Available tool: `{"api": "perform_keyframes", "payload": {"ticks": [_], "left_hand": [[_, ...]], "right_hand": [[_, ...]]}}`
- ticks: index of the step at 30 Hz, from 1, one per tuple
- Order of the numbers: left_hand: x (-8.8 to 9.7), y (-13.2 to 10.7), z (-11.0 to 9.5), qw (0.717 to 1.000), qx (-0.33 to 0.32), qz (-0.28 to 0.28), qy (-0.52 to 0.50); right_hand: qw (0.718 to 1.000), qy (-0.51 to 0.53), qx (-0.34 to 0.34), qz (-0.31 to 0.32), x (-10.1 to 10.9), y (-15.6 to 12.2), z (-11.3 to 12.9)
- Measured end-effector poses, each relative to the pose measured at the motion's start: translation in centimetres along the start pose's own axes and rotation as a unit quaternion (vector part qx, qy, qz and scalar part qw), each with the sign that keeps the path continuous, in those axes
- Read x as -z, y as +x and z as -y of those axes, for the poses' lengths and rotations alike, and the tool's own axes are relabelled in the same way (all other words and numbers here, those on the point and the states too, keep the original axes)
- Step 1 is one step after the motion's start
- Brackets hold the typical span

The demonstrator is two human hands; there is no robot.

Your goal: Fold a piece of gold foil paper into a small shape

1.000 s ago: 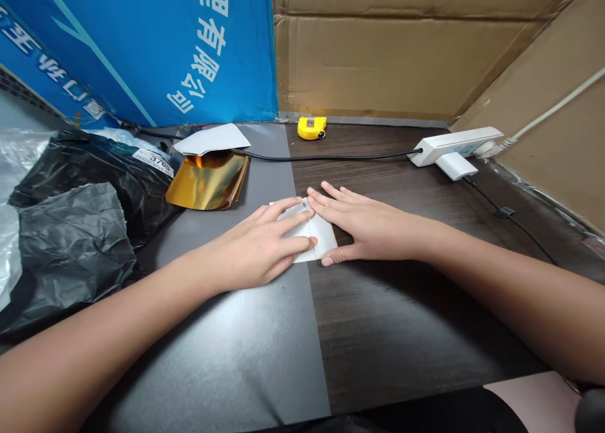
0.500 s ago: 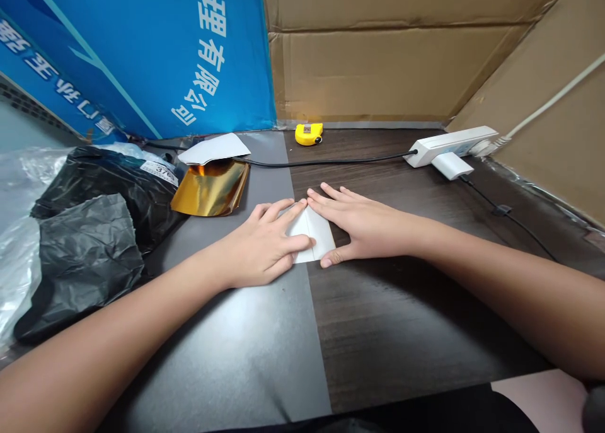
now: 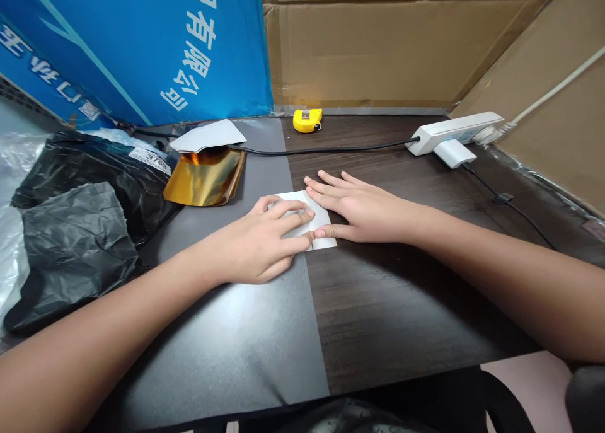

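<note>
Folded white paper (image 3: 322, 228) now lies as a low, wide rectangle w/ a straight top edge; a moment ago its top came to a point btw your fingertips. It sits flat on the seam where the grey mat (image 3: 227, 351) meets the dark wood tabletop (image 3: 406, 319), w/ a vertical crease near its middle.

Your left hand (image 3: 258, 241) covers the paper's left half, fingers slightly curled and resting on top. Your right hand (image 3: 363, 207) lies open on the wood, its thumb across the paper's lower right and its fingers at the top edge. Neither hand is gripping; both just rest on the sheet.

Up and left of your hands is a gold foil sheet (image 3: 205, 178), w/ a white card (image 3: 208, 135) just behind it. Further left, a crumpled black plastic bag (image 3: 80, 244) lies beside clear plastic (image 3: 14, 168). Ahead are a yellow tape measure (image 3: 306, 120) and a black cable (image 3: 331, 148), which runs to a white power strip (image 3: 449, 127) on the right, w/ a white plug (image 3: 454, 154) in it. Behind everything stand cardboard (image 3: 359, 42) and a blue printed carton (image 3: 142, 42).
</note>
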State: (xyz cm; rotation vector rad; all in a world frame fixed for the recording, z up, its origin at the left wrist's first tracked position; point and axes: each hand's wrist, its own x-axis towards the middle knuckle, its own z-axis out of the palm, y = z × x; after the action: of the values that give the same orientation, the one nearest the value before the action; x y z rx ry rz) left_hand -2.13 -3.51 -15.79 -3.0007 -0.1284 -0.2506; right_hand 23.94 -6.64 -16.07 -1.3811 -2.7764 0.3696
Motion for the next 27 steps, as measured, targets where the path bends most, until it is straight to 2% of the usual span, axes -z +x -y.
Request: {"api": "perform_keyframes", "payload": {"ticks": [4,10,13,16,18,20,22,25,27], "left_hand": [[0.7,0.3,-0.6,0.995,-0.061,-0.036,-0.069],[1.2,0.5,-1.1,0.976,-0.076,-0.045,-0.2],[1.0,0.6,-1.3,0.952,-0.085,-0.066,-0.286],[0.5,0.4,-1.1,0.94,-0.071,-0.133,-0.306],[0.1,0.1,-0.5,0.949,-0.027,-0.162,-0.269],[-0.2,-0.3,0.4,0.964,0.05,-0.142,-0.218],[-0.3,-0.7,1.4,0.976,0.108,-0.085,-0.169],[-0.5,-1.1,2.4,0.977,0.146,-0.006,-0.153],[-0.5,-1.3,2.6,0.975,0.153,0.019,-0.162]], "right_hand": [[1.0,-0.011,0.0,0.006,-0.1,0.1,-0.1],[1.0,-0.025,-0.008,0.017,0.2,0.1,-0.2],[0.999,-0.032,0.001,0.013,0.0,0.1,-0.2],[0.999,-0.039,0.032,-0.003,-0.4,0.1,-0.3],[0.998,-0.042,0.054,-0.013,-0.7,0.2,-0.6],[0.997,-0.034,0.075,-0.009,-0.9,0.3,-1.1],[0.996,-0.017,0.093,0.0,-0.9,0.5,-1.8],[0.993,0.004,0.12,0.002,-0.9,0.6,-2.9],[0.991,0.018,0.132,-0.008,-0.9,0.7,-3.3]]}}
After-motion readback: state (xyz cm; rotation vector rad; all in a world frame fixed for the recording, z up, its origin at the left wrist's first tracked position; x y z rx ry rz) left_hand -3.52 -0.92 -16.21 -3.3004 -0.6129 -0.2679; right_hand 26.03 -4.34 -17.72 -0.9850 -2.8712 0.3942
